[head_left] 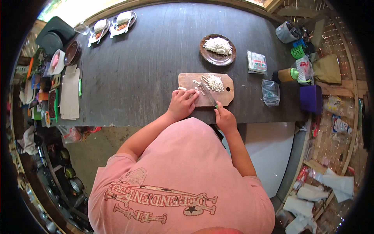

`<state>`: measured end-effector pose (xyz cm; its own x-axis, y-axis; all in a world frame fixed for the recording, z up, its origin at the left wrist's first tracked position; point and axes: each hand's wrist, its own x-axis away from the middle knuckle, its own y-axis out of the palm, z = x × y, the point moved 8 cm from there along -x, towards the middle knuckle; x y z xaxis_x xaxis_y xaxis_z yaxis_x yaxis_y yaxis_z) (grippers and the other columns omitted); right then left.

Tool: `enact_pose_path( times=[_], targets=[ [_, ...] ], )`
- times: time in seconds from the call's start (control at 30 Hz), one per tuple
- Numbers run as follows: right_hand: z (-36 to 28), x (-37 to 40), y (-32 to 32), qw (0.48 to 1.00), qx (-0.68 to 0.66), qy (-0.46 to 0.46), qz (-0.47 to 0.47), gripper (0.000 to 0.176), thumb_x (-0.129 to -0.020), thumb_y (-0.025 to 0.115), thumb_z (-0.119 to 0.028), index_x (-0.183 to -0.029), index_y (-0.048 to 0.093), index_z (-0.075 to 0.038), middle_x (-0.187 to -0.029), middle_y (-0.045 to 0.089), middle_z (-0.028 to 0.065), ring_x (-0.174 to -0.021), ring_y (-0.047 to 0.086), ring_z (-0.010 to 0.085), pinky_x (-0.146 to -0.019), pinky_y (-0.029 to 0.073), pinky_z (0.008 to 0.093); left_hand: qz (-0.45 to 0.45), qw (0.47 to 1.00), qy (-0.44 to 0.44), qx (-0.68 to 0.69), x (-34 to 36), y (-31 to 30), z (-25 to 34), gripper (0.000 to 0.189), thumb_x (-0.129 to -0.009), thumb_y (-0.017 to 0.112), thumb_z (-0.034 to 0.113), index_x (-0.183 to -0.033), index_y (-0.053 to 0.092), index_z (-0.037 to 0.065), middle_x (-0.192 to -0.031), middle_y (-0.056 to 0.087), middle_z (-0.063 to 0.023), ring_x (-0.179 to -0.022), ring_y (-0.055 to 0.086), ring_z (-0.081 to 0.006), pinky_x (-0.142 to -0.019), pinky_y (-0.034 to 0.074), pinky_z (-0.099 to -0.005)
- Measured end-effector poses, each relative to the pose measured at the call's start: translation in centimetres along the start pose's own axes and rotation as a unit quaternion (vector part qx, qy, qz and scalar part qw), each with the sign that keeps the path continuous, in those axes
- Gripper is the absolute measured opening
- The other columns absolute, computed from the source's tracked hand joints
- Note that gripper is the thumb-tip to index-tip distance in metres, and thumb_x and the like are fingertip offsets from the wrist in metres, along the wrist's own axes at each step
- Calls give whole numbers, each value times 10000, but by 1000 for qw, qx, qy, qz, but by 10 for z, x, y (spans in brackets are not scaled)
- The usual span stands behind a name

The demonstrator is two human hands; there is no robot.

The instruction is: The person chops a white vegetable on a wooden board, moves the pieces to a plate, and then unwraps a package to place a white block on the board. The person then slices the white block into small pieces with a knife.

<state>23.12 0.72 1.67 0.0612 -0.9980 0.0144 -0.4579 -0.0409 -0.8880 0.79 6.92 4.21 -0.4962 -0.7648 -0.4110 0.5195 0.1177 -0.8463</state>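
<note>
My right hand grips a knife by its green handle, the blade slanting up and left over a wooden cutting board. At the board's left side, my left hand has its fingers curled down on a small piece of pale food, mostly hidden under the fingertips. A heap of thin white strips lies on the board right of the blade, with loose strips beside the knife. Beyond the board, a brown plate bears a larger mound of similar white strips.
Two plates of food, the left plate and the right plate, stand far left. On the right are a square packet, a clear plastic bag, a green-capped bottle and a purple box. Brown paper sheets lie left.
</note>
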Motion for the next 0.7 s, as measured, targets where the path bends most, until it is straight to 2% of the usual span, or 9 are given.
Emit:
enact_pose_path(
  times=[0.07,0.13,0.2,0.3,0.4,0.57,0.7],
  targets=[
    [1,1,-7,998,-57,-12,1,437,-1087,694,-210,-1502,652,-80,-969,782,221,-881,763,449,-767,606,549,3,1000,9,11,-1,-1,-2,520,-880,773,205,-1398,739,179,-1403,671,27,-1146,644,-211,-1034,447,-468],
    [-2,9,-13,999,-50,7,-8,431,-1086,701,-197,-1496,660,-70,-974,774,238,-906,751,467,-776,586,552,2,1000,10,26,1,-2,-5,535,-879,777,216,-1410,732,174,-1420,660,17,-1148,642,-216,-1030,445,-471],
    [-6,19,-29,993,-102,11,59,440,-1083,713,-184,-1506,657,-72,-969,766,243,-889,747,468,-765,578,549,-2,999,16,31,2,-1,-5,545,-880,780,239,-1418,732,174,-1427,655,11,-1156,638,-222,-1034,441,-477],
    [-10,27,-38,994,-79,46,57,435,-1083,716,-170,-1504,661,-76,-967,763,242,-880,741,470,-765,573,545,-15,999,9,31,2,1,-6,559,-884,781,233,-1439,735,187,-1476,646,17,-1196,633,-230,-1068,433,-479],
    [-13,24,-44,995,-81,25,55,420,-1087,710,-174,-1493,670,-79,-977,766,238,-886,742,469,-764,572,544,-9,1000,7,27,2,2,-7,548,-883,777,232,-1428,740,185,-1488,656,19,-1195,634,-231,-1072,435,-480],
    [-3,-1,-39,999,-14,-37,0,438,-1093,695,-243,-1505,678,-95,-931,766,197,-849,748,430,-757,597,537,4,1000,-15,20,-1,-3,-4,519,-889,775,223,-1406,749,190,-1478,684,31,-1181,640,-234,-1072,442,-480],
    [-4,-24,-44,998,-20,-53,-28,414,-1097,690,-205,-1487,680,-68,-934,758,214,-848,739,442,-742,577,540,16,999,-29,33,0,-7,-1,483,-891,784,204,-1373,758,191,-1460,712,40,-1173,649,-233,-1078,447,-477]
  ],
)
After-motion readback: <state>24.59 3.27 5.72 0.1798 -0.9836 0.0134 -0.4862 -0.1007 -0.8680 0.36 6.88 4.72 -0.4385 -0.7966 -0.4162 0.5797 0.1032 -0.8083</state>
